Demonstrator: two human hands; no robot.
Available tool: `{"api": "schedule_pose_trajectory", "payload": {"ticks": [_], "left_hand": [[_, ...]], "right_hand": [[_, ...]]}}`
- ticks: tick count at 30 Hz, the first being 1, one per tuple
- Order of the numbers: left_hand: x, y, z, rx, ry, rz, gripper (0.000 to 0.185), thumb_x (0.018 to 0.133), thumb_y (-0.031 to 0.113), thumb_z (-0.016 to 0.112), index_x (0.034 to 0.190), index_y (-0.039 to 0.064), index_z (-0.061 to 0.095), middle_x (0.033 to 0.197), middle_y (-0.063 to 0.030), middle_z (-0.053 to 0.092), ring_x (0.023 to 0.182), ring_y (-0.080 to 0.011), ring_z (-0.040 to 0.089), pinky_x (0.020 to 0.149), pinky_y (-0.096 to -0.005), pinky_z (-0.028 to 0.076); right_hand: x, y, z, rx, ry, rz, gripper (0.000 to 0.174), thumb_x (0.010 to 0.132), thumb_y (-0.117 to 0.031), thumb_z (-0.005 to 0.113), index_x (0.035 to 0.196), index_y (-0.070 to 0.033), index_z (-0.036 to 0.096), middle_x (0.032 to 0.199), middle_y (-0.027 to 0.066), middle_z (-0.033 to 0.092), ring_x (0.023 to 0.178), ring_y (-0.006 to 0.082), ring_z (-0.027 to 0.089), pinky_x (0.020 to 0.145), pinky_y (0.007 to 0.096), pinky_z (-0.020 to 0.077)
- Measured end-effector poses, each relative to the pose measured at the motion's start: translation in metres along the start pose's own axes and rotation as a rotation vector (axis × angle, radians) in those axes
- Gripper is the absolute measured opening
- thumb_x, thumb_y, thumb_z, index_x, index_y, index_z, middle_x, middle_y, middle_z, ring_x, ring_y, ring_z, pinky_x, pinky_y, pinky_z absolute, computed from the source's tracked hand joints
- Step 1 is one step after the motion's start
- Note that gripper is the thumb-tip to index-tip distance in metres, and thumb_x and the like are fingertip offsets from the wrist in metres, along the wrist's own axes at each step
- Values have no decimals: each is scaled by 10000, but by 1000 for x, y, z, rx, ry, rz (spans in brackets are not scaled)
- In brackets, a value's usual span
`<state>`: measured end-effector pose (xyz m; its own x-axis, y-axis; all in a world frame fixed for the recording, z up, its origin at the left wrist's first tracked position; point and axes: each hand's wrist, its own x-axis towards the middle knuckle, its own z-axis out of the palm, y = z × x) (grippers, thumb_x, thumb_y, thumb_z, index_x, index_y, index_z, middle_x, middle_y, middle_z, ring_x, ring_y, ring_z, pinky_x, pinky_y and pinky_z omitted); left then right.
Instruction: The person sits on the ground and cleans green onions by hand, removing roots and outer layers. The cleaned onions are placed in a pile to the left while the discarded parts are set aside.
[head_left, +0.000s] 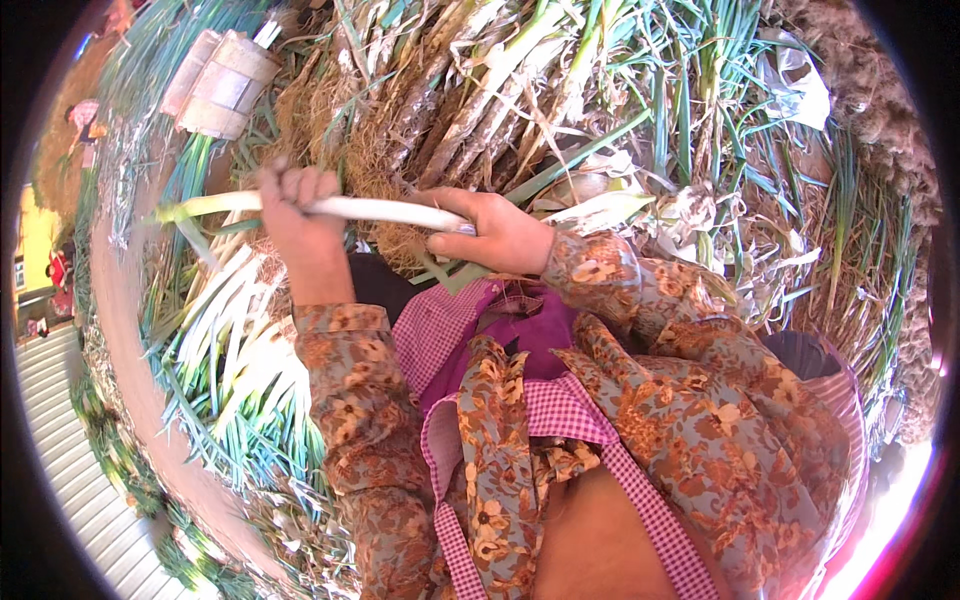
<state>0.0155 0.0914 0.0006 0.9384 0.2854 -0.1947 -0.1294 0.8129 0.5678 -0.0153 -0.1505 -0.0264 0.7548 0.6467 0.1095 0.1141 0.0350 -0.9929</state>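
Observation:
A peeled large green onion (390, 211) lies crosswise in front of me, its white shaft pointing right and its pale green end left. My left hand (301, 196) is wrapped around its middle. At the white end, my right hand (491, 231) pinches the tip between thumb and fingers. Something small and shiny shows at those fingertips, too blurred to name. Just beyond the hands lie unpeeled green onions (469, 124) with brown outer skins and tangled roots (375, 169). Cleaned white-shafted green onions (240, 330) are heaped beside my left forearm.
Stripped skins (697, 214) litter the right side. Farther right is a white plastic scrap (799, 82). Two pale wrapped rolls (225, 86) rest on green leaves at upper left. A bare dirt strip (127, 315) runs along the left; people (82, 124) are in the distance.

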Motion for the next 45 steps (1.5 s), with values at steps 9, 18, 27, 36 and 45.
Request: {"api": "schedule_pose_trajectory", "payload": {"ticks": [9, 18, 27, 36, 45], "left_hand": [[31, 204, -107, 567, 50, 254, 216, 935, 237, 412, 806, 69, 374, 678, -34, 393, 585, -157, 366, 691, -274, 438], [-93, 306, -210, 1165, 1062, 267, 388, 847, 367, 565, 977, 4, 523, 677, -63, 527, 399, -95, 376, 316, -214, 256], [-35, 149, -130, 1276, 582, 175, 312, 852, 301, 563, 1012, 34, 545, 643, -19, 459, 382, -54, 286, 329, -190, 228], [13, -19, 96, 1162, -404, 116, 400, 927, 363, 454, 1151, 47, 554, 945, -57, 607, 815, -127, 567, 721, -254, 439], [57, -29, 166, -161, -742, -391, 294, 927, 233, 466, 1156, 60, 531, 757, -35, 554, 677, -154, 551, 751, -373, 477]], "right_hand": [[-144, 46, -129, -404, 516, 497, 324, 896, -258, 464, 1034, 16, 569, 834, 140, 610, 783, 234, 594, 726, 359, 465], [-31, 84, -205, -490, 647, 586, 464, 843, -435, 528, 1013, -10, 605, 829, 192, 621, 796, 317, 612, 726, 408, 491], [11, 52, -136, -25, 802, 322, 432, 845, -415, 578, 890, 15, 583, 672, 87, 617, 580, 165, 598, 549, 326, 507], [29, -51, -64, -202, 505, -155, 293, 875, -282, 566, 861, 5, 512, 634, 55, 493, 597, 130, 466, 565, 317, 427], [53, -65, -53, 478, 122, -117, 394, 922, -381, 495, 1022, -5, 551, 785, -16, 549, 704, 51, 512, 656, 200, 441]]}}
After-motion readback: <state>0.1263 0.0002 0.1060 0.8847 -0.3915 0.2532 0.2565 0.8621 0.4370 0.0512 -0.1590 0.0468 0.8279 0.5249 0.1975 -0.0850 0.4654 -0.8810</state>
